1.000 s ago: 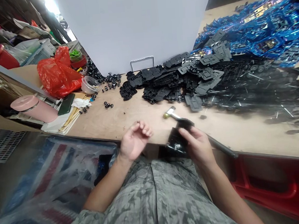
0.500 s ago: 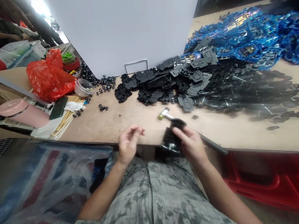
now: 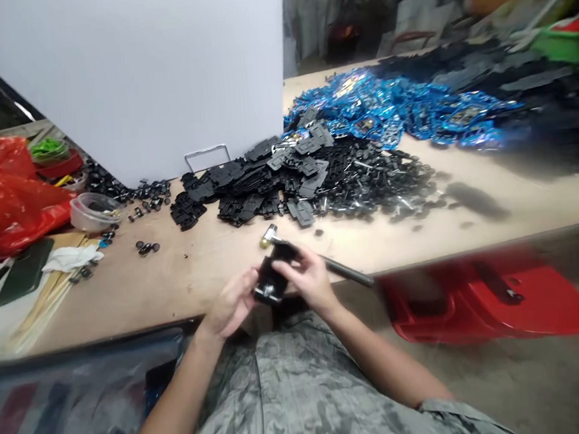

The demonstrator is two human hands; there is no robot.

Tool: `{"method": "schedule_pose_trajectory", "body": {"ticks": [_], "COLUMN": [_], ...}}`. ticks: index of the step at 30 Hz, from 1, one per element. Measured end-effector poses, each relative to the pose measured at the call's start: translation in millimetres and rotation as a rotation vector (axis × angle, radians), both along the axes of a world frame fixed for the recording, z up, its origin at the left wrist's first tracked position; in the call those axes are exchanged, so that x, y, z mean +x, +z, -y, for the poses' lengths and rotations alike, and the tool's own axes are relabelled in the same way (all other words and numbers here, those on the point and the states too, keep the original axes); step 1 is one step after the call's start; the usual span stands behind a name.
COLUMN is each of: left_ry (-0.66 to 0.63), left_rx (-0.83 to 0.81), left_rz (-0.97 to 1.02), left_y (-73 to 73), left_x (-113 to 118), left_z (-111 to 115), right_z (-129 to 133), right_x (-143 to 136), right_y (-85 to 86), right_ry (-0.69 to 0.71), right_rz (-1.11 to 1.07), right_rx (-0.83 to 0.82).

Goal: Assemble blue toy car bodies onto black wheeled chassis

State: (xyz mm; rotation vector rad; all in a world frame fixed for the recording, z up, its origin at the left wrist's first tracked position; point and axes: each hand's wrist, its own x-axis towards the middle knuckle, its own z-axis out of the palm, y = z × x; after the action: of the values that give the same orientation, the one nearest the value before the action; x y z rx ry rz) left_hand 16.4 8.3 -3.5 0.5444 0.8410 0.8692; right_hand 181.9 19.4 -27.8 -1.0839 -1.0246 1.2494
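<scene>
A black plastic part (image 3: 271, 283), shiny on its near end, is held over the front edge of the table. My right hand (image 3: 308, 281) grips it from the right, thumb on top. At its left side my left hand (image 3: 235, 303) has its fingers closed against the edge. Just beyond lies a hammer (image 3: 348, 270) with a yellow-tipped metal head; my right hand and the part hide the middle of it. A heap of flat black toy-car chassis (image 3: 247, 188) stretches behind, with wheels on metal axles (image 3: 379, 180) heaped to its right.
Blue shiny toy-car bodies (image 3: 381, 106) are piled at the back right. A white board (image 3: 158, 73) stands behind the chassis. At left are a clear tub (image 3: 93, 212), a red plastic bag (image 3: 11, 192) and a dark phone (image 3: 26, 271). A red stool (image 3: 536, 298) stands below the table at right.
My left hand has come over to the black part, where before it was apart from it. My right hand keeps hold of it. The view has swung to the right.
</scene>
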Motion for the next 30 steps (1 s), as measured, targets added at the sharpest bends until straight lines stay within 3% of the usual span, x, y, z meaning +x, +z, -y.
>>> {"method": "schedule_pose_trajectory", "body": {"ticks": [3,6,8,10,12,15,18,23,26,30], "left_ry": [-0.082,-0.070,-0.022,0.014,0.012,-0.038,-0.098,-0.204,-0.259,-0.308], "left_rx": [0.023,-0.005,-0.016,-0.015,-0.010,-0.003,0.004,-0.031,-0.017,0.043], "left_rz": [-0.139,-0.160,-0.167,-0.171,-0.162,-0.134,-0.107,-0.076,-0.075,-0.090], "left_y": [6.0,10.9,13.7,15.5,16.0,15.2,14.7,15.9,17.0,18.0], "left_x": [1,-2,-5,-7,-6,-3,1,10,15,17], "left_z": [-10,-14,-16,-19,-22,-25,-26,-24,-21,-17], "right_z": [-3,-16,-30,-44,-55,-60,-49,-22,-17,-20], "right_x": [12,49,78,102,115,123,128,118,105,100], "right_y": [4.6,10.4,11.5,8.4,2.5,-3.0,3.7,30.1,38.2,35.2], "right_ry": [0.062,-0.056,-0.149,-0.095,-0.015,0.033,0.065,0.249,0.293,0.316], "right_rz": [0.176,0.408,0.698,1.061,1.252,1.278,1.219,0.967,1.093,1.222], "right_rx": [0.102,0.267,0.369,0.422,0.446,0.482,0.564,1.072,1.233,1.300]}}
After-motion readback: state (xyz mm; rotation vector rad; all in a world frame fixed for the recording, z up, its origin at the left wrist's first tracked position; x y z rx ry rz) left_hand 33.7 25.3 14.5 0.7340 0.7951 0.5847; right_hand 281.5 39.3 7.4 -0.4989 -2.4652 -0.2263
